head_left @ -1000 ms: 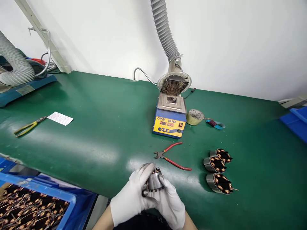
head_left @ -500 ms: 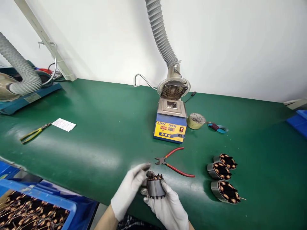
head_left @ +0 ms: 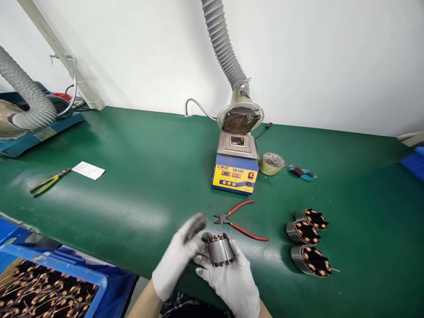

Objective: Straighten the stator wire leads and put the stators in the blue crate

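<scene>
Your right hand [head_left: 230, 278] grips a coil-wound metal ring [head_left: 220, 251], slightly tilted, over the near side of the green table [head_left: 142, 163]. Your left hand [head_left: 182, 247], fingers spread and blurred, is at the ring's left side; can't tell if it touches. Just beyond, red-handled cutters [head_left: 223, 219] lie open. Three similar rings [head_left: 298, 232] sit right; farther back, a blue-and-yellow unit [head_left: 234, 176] beside a yellowish pot [head_left: 270, 167].
</scene>
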`<state>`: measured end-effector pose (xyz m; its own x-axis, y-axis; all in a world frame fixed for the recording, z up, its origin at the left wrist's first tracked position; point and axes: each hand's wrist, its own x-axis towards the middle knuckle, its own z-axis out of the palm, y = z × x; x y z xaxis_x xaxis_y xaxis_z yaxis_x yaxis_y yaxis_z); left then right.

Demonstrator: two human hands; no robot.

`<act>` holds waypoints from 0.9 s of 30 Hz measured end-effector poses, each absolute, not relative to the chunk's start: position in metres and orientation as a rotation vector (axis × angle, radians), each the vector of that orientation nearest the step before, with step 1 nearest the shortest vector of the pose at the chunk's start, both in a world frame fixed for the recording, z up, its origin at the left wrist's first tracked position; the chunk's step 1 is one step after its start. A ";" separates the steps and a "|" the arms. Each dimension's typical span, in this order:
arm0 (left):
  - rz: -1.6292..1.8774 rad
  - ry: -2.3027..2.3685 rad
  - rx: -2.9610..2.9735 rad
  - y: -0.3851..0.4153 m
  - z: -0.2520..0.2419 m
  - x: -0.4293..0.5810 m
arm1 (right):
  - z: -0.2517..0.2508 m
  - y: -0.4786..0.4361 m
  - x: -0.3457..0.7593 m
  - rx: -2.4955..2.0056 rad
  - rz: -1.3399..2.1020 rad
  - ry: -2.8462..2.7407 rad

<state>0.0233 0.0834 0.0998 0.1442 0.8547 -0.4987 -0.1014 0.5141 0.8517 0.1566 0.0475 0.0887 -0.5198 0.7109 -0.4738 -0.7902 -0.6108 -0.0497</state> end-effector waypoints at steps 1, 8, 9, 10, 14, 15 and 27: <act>0.649 1.205 0.874 0.079 0.101 0.023 | 0.088 0.048 0.157 -0.584 2.154 0.209; 0.694 1.205 0.885 0.074 0.107 0.033 | 0.088 0.045 0.156 -0.546 2.182 0.198; 0.747 1.219 0.797 0.076 0.107 0.036 | 0.088 0.044 0.155 -0.538 2.191 0.181; 0.789 1.243 0.703 0.079 0.106 0.038 | 0.088 0.043 0.155 -0.538 2.197 0.168; 1.097 1.243 0.327 0.091 0.102 0.041 | 0.087 0.039 0.156 -0.580 2.201 0.173; 1.211 1.231 0.260 0.094 0.102 0.040 | 0.087 0.038 0.156 -0.587 2.206 0.177; 1.068 1.416 0.632 0.084 0.100 0.017 | 0.067 0.030 0.153 -1.141 1.726 -0.582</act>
<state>0.0171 0.0844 0.0995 -0.1597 0.8696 -0.4672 -0.2096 0.4326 0.8769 0.1533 0.0297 0.0670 -0.1110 0.8945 -0.4332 -0.4499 -0.4339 -0.7806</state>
